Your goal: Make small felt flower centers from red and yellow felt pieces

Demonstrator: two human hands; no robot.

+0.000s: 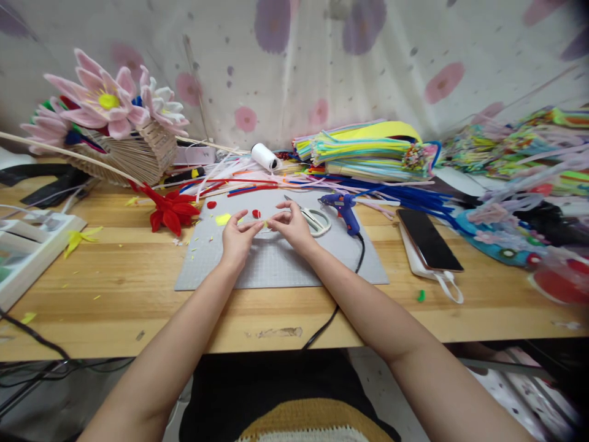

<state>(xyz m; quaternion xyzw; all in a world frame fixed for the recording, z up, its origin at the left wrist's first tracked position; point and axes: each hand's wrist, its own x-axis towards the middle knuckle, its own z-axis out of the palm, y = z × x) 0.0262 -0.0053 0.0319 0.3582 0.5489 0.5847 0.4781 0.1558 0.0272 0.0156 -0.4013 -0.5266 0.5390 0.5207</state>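
Over the grey cutting mat [280,270], my left hand [238,238] and my right hand [293,228] meet with thumbs and fingertips pinched close together. Between them is a tiny yellowish bit with what looks like a thin white strand, too small to name surely. Just behind the fingertips lies a small red piece [256,213]; another red piece [211,204] rests near the mat's left edge. A yellow scrap [223,219] lies beside my left hand. Scissors with pale handles [317,222] sit by my right hand, partly hidden by it. To their right lies a blue glue gun [344,210].
A red fuzzy flower [171,209] lies left of the mat, near a basket of pink flowers [99,98]. Behind are a white thread spool [264,157] and bundled pipe cleaners [368,147]. A phone [427,239] lies right. The glue gun's cord [329,320] runs under my right arm.
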